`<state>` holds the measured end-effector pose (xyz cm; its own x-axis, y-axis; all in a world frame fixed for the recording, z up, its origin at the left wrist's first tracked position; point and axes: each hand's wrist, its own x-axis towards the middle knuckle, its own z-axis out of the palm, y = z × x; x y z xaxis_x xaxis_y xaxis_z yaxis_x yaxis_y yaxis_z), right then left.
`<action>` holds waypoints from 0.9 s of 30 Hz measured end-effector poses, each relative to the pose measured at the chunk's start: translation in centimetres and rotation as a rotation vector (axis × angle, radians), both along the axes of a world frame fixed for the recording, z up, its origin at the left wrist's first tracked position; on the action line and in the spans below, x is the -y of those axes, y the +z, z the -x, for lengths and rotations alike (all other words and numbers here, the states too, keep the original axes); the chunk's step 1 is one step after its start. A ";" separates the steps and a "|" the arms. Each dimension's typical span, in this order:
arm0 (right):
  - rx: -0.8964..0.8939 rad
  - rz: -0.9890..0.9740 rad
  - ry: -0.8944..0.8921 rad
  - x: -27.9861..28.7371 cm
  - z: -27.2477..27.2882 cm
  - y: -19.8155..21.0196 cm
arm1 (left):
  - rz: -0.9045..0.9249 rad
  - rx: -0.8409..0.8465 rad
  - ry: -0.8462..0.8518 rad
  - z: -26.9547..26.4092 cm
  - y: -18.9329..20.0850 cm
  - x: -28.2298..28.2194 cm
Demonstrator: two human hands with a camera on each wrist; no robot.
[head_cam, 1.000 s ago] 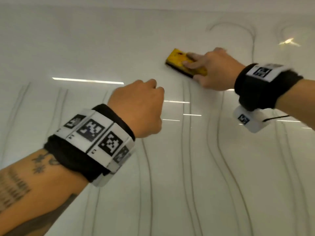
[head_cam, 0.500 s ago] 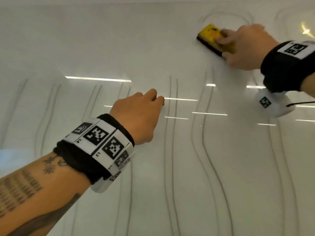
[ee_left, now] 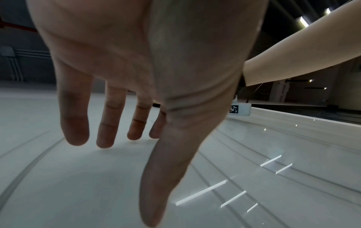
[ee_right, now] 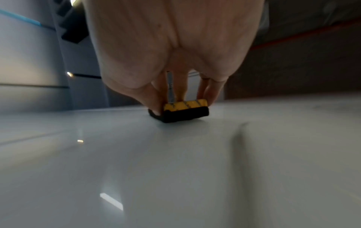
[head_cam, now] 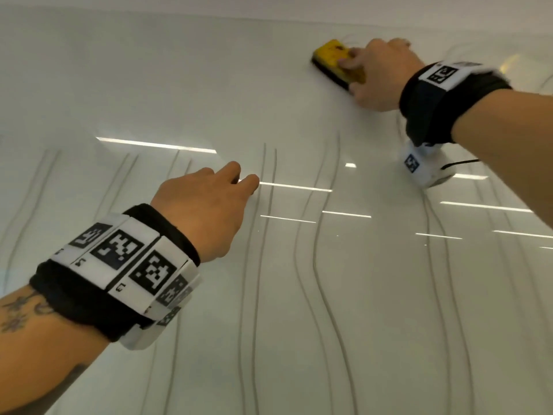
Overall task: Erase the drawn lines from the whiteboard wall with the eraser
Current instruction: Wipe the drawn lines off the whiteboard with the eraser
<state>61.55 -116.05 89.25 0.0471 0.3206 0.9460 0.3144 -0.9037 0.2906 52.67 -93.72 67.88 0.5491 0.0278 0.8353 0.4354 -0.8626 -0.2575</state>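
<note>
A yellow eraser with a black felt pad lies flat against the glossy whiteboard wall near its top. My right hand grips it, thumb on one side and fingers on the other, as the right wrist view shows around the eraser. Several wavy grey drawn lines run down the lower board. My left hand hovers lower left, close to the board, fingers loosely extended and holding nothing; the left wrist view shows its fingers spread above the surface.
The board's upper edge runs just above the eraser. Faint line remnants curve at the far upper right. Bright strip-light reflections cross the middle of the board.
My right hand has carried the eraser up the board toward its top edge; the lines' upper ends there are wiped away. My left hand's fingers have loosened from a fist to an extended pose.
</note>
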 end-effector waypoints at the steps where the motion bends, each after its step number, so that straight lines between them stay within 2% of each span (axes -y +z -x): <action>1: 0.017 -0.099 -0.024 1.2 -0.1 0.8 | -0.001 0.004 -0.002 -0.1 0.0 0.0; 3: 0.018 -0.256 -0.043 1.9 0.1 2.2 | -0.008 0.012 -0.014 -0.2 0.0 -0.1; 5: -0.014 -0.287 0.012 0.1 1.1 2.3 | -0.010 0.009 -0.020 -0.2 0.0 -0.1; 9: -0.046 -0.029 0.101 -5.9 1.8 0.1 | -0.014 0.000 -0.015 0.1 -0.1 -0.6; 12: -0.044 0.119 0.087 -5.0 0.8 -1.5 | -0.033 -0.001 -0.025 0.2 -0.5 -1.0; 13: -0.031 0.082 0.074 -3.4 0.4 -1.0 | -0.045 0.003 -0.027 0.2 -0.6 -1.2; 16: 0.012 -0.267 -0.029 2.3 -0.5 1.9 | -0.070 0.003 -0.044 0.1 -0.9 -1.8; 18: -0.002 -0.395 -0.080 3.5 -0.8 2.9 | -0.088 0.003 -0.052 0.0 -1.2 -2.2; 21: -0.040 -0.264 -0.081 0.5 -1.1 0.6 | -0.112 -0.045 -0.042 0.2 -1.4 -2.8; 24: 0.006 0.043 -0.032 -2.5 -1.0 -5.8 | -0.121 -0.115 -0.031 0.7 -1.1 -2.8; 27: 0.016 0.256 0.049 -1.4 -1.3 -11.2 | -0.133 -0.142 0.016 0.7 -0.9 -2.3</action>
<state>62.87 -114.68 78.09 0.0114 0.5513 0.8342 0.3497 -0.7838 0.5132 52.01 -91.40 66.94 0.6620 -0.0686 0.7464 0.3996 -0.8102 -0.4288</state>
